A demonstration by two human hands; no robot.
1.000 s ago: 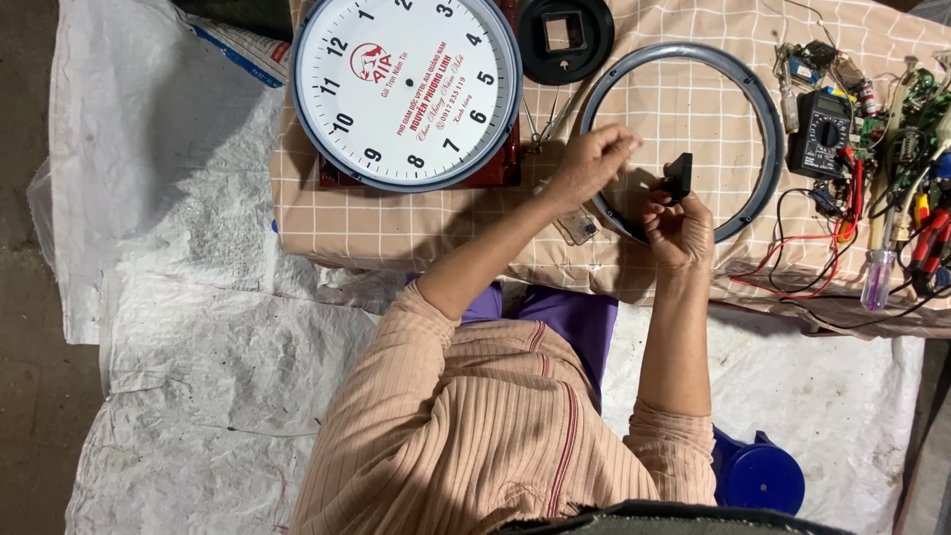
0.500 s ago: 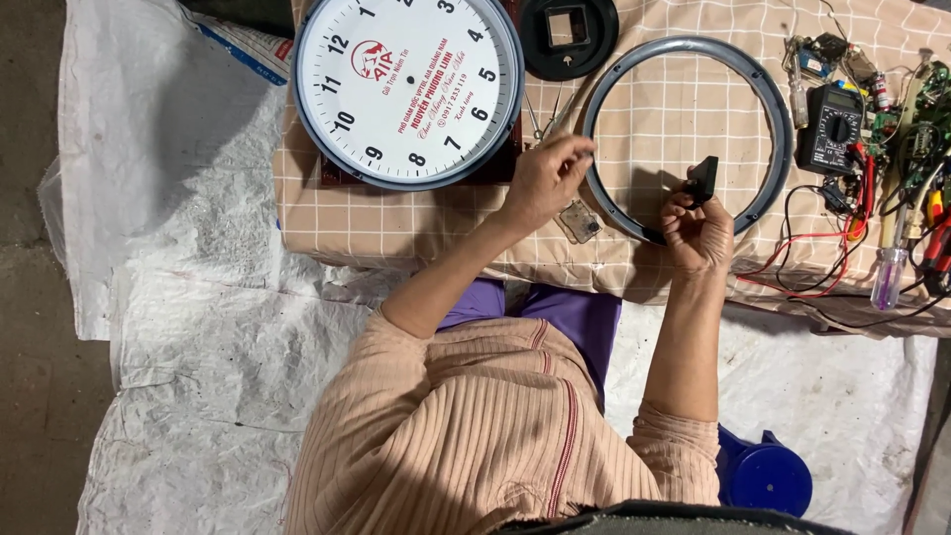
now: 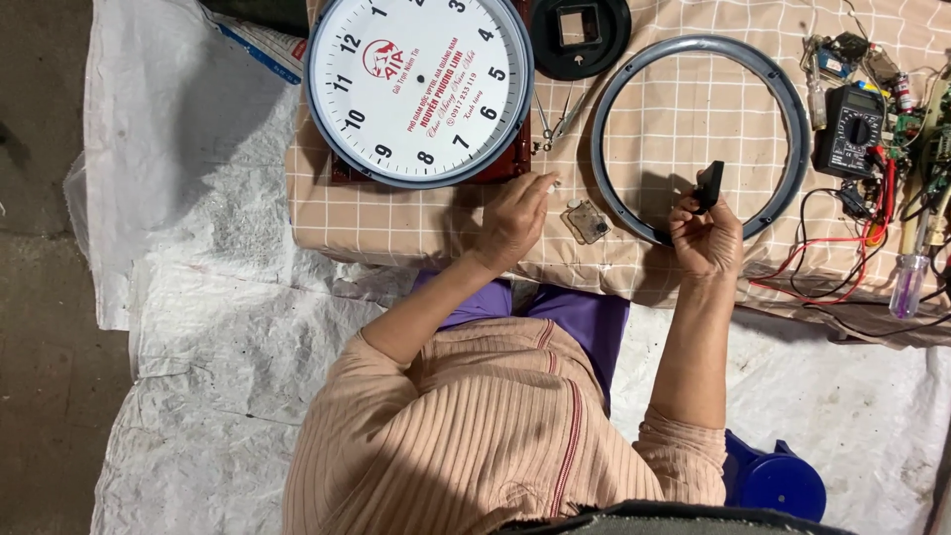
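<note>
- Near the front edge of the counter [image 3: 337, 213], which is covered with a peach checked cloth, the left hand [image 3: 517, 216] rests palm down, fingers loosely curled, its fingertips at the lower rim of the wall clock [image 3: 419, 87]; whether it pinches anything cannot be told.
- Just right of that hand, a small clear square part [image 3: 586, 221] lies on the cloth, close to the hand but apart from it.
- Further right along the same edge, the right hand [image 3: 705, 236] is raised with its fingers closed around a small black block [image 3: 709, 186], held upright between thumb and fingertips.
- That block sits over the lower inside arc of the grey ring frame [image 3: 700, 139], which lies flat on the cloth.
- Between clock and ring, a pair of metal tweezers [image 3: 556, 121] lies on the cloth, and a round black cover [image 3: 580, 35] with a square opening sits at the counter's back edge.
- Toward the right end of the counter stand a black multimeter [image 3: 849, 129], red and black leads [image 3: 842, 253], small circuit boards [image 3: 842, 54] and a clear-handled screwdriver [image 3: 909, 282].
- Below the counter, white plastic sheeting [image 3: 208, 327] covers the floor, with a blue stool [image 3: 778, 481] by the person's right side.
</note>
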